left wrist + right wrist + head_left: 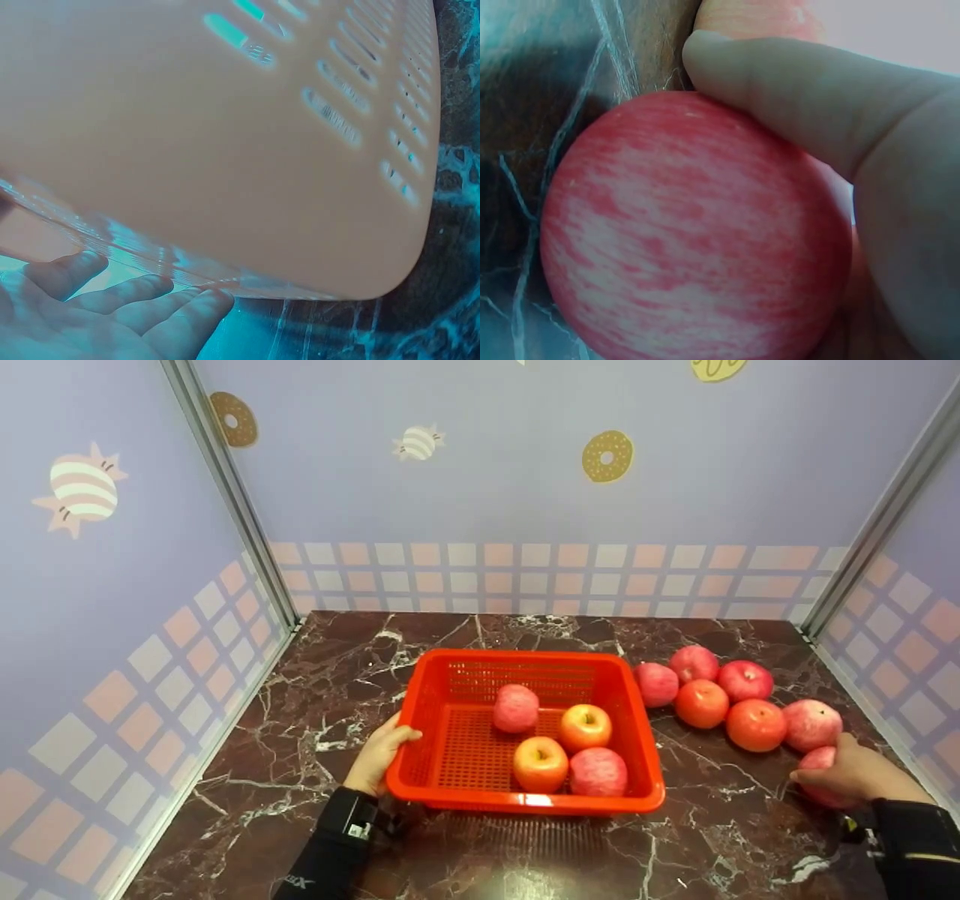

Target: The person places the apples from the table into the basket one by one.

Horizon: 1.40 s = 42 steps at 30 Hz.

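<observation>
A red plastic basket (465,804) stands on the dark marbled tabletop. It holds two pink apples and two orange-yellow apples (541,765). At its left side my left hand (381,754) grips the rim, thumb over the edge; in the left wrist view the fingers (191,322) lie along the outside of the wall. Far to the right, my right hand (870,772) holds a streaked pink apple (697,232), its thumb across the fruit. The fingers behind that apple are mostly hidden.
Right of the basket lies a cluster of pink-red apples (694,664) and orange-red round fruits (756,725), one pink apple (812,725) just beyond my right hand. Patterned panels (540,510) enclose the table at the back and both sides.
</observation>
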Tool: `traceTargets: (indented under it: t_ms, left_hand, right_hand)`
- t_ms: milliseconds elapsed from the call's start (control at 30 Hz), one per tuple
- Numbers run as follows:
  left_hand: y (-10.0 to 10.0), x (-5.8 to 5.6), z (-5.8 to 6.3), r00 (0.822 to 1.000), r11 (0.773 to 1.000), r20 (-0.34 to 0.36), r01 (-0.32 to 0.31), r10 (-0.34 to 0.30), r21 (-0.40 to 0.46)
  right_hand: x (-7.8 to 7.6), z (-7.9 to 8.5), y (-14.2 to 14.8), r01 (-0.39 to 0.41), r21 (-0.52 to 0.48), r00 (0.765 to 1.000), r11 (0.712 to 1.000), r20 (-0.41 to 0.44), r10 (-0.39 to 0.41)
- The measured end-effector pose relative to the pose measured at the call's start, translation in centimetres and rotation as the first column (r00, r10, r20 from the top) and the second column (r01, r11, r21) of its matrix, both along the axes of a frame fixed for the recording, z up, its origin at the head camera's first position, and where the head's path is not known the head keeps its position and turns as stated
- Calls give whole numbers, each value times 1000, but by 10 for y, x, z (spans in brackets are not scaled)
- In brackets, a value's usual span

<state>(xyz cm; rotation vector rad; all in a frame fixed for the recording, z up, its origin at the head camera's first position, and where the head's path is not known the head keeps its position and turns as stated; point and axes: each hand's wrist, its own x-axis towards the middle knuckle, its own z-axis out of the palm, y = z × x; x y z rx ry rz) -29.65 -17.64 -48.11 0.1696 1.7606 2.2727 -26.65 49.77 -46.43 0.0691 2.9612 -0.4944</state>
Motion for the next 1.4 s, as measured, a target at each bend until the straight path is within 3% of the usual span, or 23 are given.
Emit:
traceTargets:
  t_ms: [667, 933, 1400]
  left_hand:
    - [0, 0, 0, 1000, 1000, -12, 5, -6, -3]
    - [0, 1, 1, 1000, 1000, -11, 9, -9, 3]
    - [0, 1, 1, 1000, 1000, 4, 7, -8, 16]
  right_hand:
    - [1, 8, -1, -1, -29, 1000, 1000, 8, 1]
    - [4, 15, -8, -14, 7, 998, 1000, -55, 14]
    - [8, 40, -34, -52, 31, 993, 998, -108, 55]
